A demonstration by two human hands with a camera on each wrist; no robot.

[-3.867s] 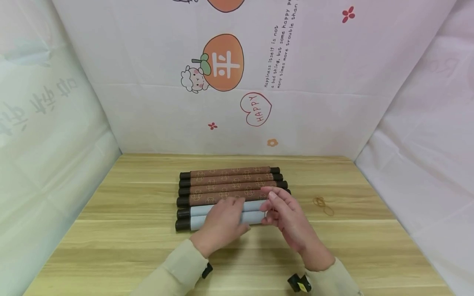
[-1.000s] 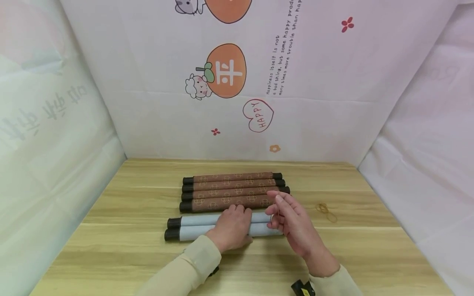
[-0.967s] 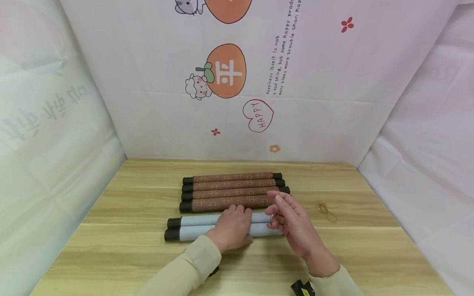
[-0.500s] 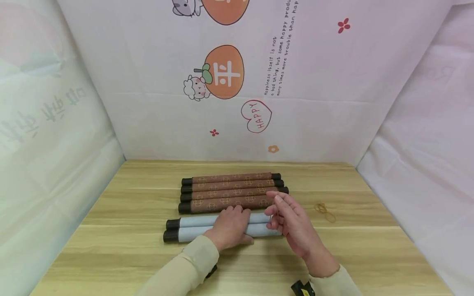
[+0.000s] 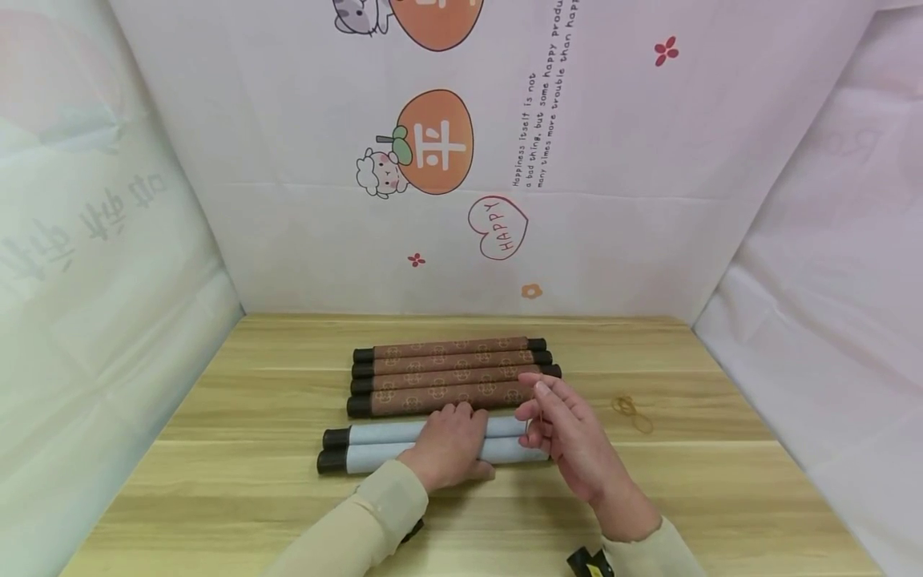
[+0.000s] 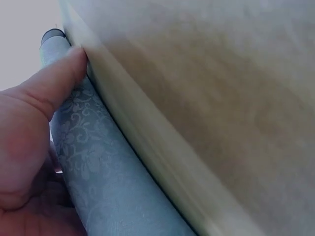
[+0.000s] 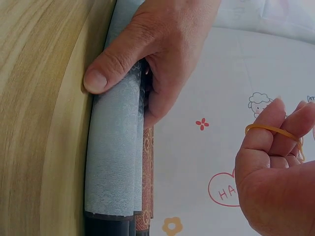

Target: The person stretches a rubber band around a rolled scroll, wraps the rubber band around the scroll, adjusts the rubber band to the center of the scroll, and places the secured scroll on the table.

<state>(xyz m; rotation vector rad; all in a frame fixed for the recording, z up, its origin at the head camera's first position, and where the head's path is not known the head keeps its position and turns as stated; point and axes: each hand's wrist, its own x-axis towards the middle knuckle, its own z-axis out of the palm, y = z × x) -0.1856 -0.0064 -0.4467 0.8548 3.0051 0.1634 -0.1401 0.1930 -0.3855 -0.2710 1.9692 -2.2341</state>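
Observation:
Two light-blue hanging scrolls (image 5: 382, 456), rolled up with black rod ends, lie side by side on the table, their fabric showing a faint floral pattern. My left hand (image 5: 449, 445) grips both around the middle, thumb on the near side and fingers over the far side. Over their right part hovers my right hand (image 5: 577, 449), fingers bent, with a thin yellow rubber band (image 7: 275, 130) looped around them. Just behind lie several brown scrolls (image 5: 433, 393) with gold motifs, in a row. My right hand hides the blue scrolls' right ends in the head view.
A small tangle of rubber bands (image 5: 632, 413) lies on the wooden table (image 5: 216, 481) to the right. White printed cloth (image 5: 613, 160) walls in the back and both sides.
The left hand has drawn the two blue scrolls toward me and slightly left, away from the brown ones. Over the last second, hands and scrolls have stayed nearly still.

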